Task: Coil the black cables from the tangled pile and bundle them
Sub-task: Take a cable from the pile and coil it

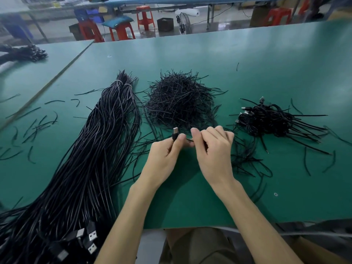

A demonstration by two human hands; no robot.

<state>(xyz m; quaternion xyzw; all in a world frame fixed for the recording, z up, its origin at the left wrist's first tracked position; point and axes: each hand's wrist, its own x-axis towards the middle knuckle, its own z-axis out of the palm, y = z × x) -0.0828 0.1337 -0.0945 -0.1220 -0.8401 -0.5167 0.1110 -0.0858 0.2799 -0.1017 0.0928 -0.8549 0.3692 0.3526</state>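
On the green table (266,60), in the head view, your two hands meet just in front of the near edge of the middle heap. Your left hand (163,156) is curled round the black body of a plug (175,132), and the plug's metal end stands up above your thumb and forefinger. The rest of that lead is hidden under your hand.

Your right hand (214,149) sits close beside the left with its fingers bent in. Its thumb and forefinger pinch a thin black strand (189,140) that runs across toward your left hand. You cannot tell whether the strand is that plug's lead or a tie.

The long cables (106,140) lie to your left as one thick sheaf. It is held by pale bands (122,83) at the far end and fans out toward the near left corner, where more USB ends (91,236) lie.

The heap of short ties (179,103) sits straight ahead, just beyond your fingers. The coiled bundles (266,119) lie to your right, well apart from the sheaf, with stiff tie ends poking out to the right.

Stray ties (34,128) are scattered over the table's left part, and more lie by your right wrist. Beyond the far edge stand red stools (145,17) and a fan (183,22).
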